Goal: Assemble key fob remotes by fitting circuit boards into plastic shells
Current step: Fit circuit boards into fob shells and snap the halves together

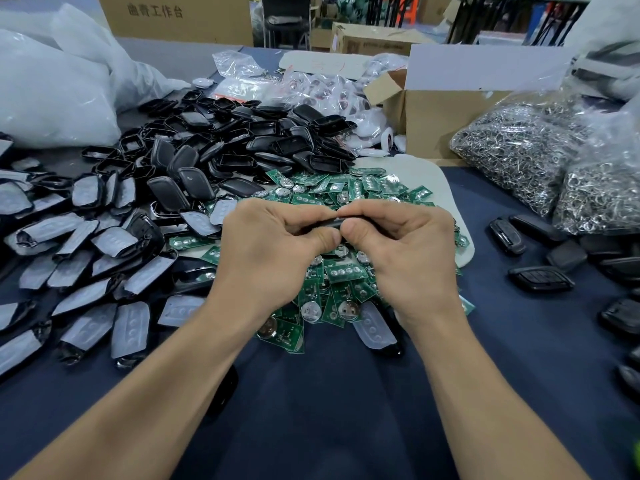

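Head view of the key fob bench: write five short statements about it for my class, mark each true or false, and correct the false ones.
1. The left hand and right hand both grip one black shell. True.
2. The green circuit boards lie piled beneath the hands. True.
3. Metal rings sit in bags on the person's left. False: the bags of metal rings are on the right.
4. The box behind the boards is sealed shut. False: the cardboard box has a flap open.
5. Left of the boards lie shells with grey button pads. True.
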A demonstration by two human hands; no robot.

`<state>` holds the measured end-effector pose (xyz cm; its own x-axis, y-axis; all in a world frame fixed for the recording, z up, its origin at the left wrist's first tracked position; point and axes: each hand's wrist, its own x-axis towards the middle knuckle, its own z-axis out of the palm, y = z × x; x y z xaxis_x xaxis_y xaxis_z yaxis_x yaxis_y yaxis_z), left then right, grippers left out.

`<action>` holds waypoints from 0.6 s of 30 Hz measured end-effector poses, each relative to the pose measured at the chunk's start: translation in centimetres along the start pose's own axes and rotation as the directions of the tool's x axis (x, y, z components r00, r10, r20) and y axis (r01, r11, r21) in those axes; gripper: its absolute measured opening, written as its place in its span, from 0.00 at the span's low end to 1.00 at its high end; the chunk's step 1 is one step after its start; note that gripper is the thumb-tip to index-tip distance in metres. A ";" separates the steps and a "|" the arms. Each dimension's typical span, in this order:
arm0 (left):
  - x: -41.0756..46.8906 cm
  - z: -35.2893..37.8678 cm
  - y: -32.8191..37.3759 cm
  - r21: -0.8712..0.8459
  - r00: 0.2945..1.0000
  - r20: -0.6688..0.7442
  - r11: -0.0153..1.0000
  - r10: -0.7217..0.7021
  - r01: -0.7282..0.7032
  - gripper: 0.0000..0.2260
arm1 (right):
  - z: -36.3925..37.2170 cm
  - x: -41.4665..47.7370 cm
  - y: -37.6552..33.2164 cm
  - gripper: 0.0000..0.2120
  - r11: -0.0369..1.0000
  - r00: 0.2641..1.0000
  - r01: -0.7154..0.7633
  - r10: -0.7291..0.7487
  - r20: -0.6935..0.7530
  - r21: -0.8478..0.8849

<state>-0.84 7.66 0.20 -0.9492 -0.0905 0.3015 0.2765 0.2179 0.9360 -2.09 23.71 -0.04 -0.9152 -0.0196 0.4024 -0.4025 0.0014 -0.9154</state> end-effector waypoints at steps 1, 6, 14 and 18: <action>0.0 0.1 0.1 -0.010 1.000 -0.011 1.000 0.007 -0.007 0.15 | 0.0 0.0 0.0 0.12 0.999 1.000 -0.001 0.001 0.001 0.041; 0.0 0.4 0.3 -0.136 0.999 0.019 0.990 -0.038 0.040 0.13 | -0.3 0.2 -0.2 0.09 0.967 0.999 -0.041 0.045 -0.012 0.251; -0.5 0.3 1.0 -0.006 0.994 -0.028 0.995 0.103 -0.103 0.12 | -0.6 0.1 -0.6 0.11 0.978 0.997 -0.060 0.048 0.061 0.200; -0.6 0.1 1.1 0.022 0.994 -0.013 0.994 0.110 -0.109 0.11 | -0.8 0.1 -0.7 0.11 0.974 0.997 -0.064 0.055 0.049 0.218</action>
<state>0.03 8.03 0.98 -0.9111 -0.0787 0.4046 0.3754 0.2474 0.8933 -1.90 24.48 0.66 -0.9341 -0.0682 0.3505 -0.3293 -0.2154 -0.9193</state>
